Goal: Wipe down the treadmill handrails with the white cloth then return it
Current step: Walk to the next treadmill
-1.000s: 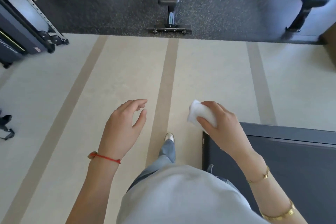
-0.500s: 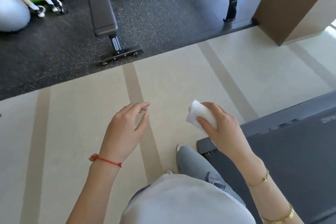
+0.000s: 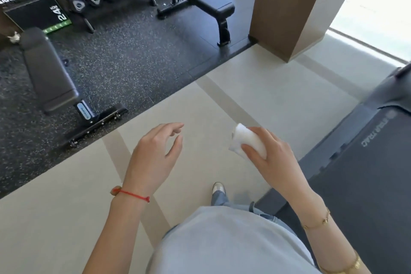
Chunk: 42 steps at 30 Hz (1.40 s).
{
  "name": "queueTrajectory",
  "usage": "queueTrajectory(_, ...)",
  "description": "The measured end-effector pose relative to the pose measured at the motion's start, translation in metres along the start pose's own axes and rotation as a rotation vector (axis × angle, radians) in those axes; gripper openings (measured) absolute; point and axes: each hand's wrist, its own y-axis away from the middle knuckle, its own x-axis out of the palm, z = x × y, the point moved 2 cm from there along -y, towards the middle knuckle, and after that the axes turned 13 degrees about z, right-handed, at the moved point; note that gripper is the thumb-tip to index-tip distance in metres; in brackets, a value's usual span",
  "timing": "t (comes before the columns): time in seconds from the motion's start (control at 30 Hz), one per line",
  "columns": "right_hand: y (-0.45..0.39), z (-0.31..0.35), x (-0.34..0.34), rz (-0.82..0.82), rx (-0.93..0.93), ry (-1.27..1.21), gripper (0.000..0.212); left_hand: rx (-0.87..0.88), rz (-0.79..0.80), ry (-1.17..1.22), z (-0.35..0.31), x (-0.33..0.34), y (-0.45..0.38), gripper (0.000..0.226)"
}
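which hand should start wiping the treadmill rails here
Right. The right hand already grips the white cloth and hangs beside the treadmill; the left hand is empty, over the floor.

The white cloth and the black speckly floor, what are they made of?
The white cloth in the right hand looks like soft, matte fabric or thick paper; it is folded, with rounded edges. The black floor looks like rubber gym matting: dull, with pale flecks and tile seams.

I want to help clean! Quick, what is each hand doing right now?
Left hand: open, fingers loosely curved, holding nothing.
Right hand: closed around the white cloth.
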Motion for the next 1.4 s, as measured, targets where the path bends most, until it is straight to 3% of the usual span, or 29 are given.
queueTrajectory(0.3,-0.111,-0.028,-0.08,-0.167,0.131,-0.01,0.031,0.203,0.104,0.009,-0.026,0.0,-0.189,0.024)
queueTrajectory(0.73,-0.223,-0.111,-0.158,-0.447,0.458,-0.095,0.029,0.509,0.383,0.039,-0.091,0.062,-0.45,0.027)
queueTrajectory(1.07,-0.328,-0.162,-0.276,-0.754,0.604,-0.103,0.031,0.858,0.519,0.036,-0.207,0.106,-0.66,0.028)
queueTrajectory(1.4,-0.339,-0.216,-0.351,-0.973,0.844,-0.151,0.029,1.134,0.735,0.091,-0.342,0.188,-0.745,0.026)
